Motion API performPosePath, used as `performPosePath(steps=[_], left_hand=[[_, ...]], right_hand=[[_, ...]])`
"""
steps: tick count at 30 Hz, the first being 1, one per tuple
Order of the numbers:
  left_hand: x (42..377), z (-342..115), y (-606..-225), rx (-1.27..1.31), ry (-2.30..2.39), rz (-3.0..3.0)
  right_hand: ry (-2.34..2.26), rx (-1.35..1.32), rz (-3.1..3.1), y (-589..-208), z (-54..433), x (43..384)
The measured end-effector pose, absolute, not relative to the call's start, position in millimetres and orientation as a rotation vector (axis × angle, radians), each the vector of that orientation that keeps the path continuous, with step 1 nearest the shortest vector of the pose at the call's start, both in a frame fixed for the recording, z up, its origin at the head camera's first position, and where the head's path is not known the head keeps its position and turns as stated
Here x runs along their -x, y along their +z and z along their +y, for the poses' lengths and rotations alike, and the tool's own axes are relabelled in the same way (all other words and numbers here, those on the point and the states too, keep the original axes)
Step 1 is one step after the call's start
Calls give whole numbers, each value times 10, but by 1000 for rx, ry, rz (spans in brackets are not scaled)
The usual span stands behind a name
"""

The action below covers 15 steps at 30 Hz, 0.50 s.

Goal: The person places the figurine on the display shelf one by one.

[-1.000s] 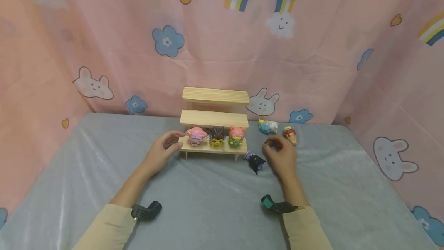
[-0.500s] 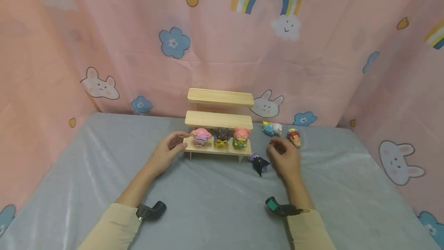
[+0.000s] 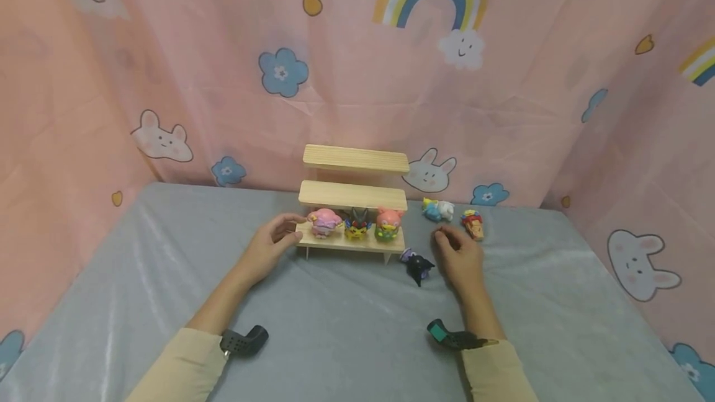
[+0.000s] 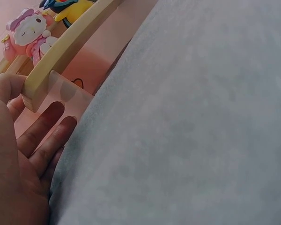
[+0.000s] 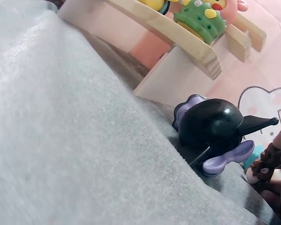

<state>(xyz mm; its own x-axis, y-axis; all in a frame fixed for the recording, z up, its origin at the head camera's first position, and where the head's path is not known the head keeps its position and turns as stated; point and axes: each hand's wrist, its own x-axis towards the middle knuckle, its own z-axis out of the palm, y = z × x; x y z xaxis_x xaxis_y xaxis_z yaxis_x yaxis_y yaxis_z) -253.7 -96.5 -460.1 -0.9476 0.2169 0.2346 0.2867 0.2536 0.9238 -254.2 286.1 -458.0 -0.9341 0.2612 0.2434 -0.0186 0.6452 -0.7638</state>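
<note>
A three-tier wooden display stand (image 3: 353,195) has three figurines on its lowest shelf: a pink one (image 3: 324,223), a black-and-yellow one (image 3: 357,224) and a pink-and-green one (image 3: 387,224). My left hand (image 3: 270,245) holds the left end of that shelf, its thumb at the front edge in the left wrist view. To the right of the stand, my right hand (image 3: 460,255) pinches a small dark brown figurine (image 5: 267,164), mostly hidden by the fingers. Between this hand and the stand lies a black figurine with a purple bow (image 5: 210,126), tipped over on the cloth.
Behind the right hand lie a blue-and-white figurine (image 3: 438,209) and a red-and-brown figurine (image 3: 472,224). Grey cloth (image 3: 346,321) covers the table. A pink patterned curtain (image 3: 346,123) hangs close behind the stand and along both sides.
The head view has shifted slightly, so the scene sits a little further right in it. Both hands keep nearly the same places; the right fingers have turned slightly around the brown figurine.
</note>
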Motion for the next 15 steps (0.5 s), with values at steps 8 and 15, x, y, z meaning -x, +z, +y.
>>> performPosePath(steps=[8,15], left_hand=[[2545,-974,-4665,469,-1805,-2460],[2553,-975,-4648,475,-1794,-2452]], right_hand=[[1170,189,-2604,-4611,2877,2540],[1141,152,-2651,-4569,2872,2550]])
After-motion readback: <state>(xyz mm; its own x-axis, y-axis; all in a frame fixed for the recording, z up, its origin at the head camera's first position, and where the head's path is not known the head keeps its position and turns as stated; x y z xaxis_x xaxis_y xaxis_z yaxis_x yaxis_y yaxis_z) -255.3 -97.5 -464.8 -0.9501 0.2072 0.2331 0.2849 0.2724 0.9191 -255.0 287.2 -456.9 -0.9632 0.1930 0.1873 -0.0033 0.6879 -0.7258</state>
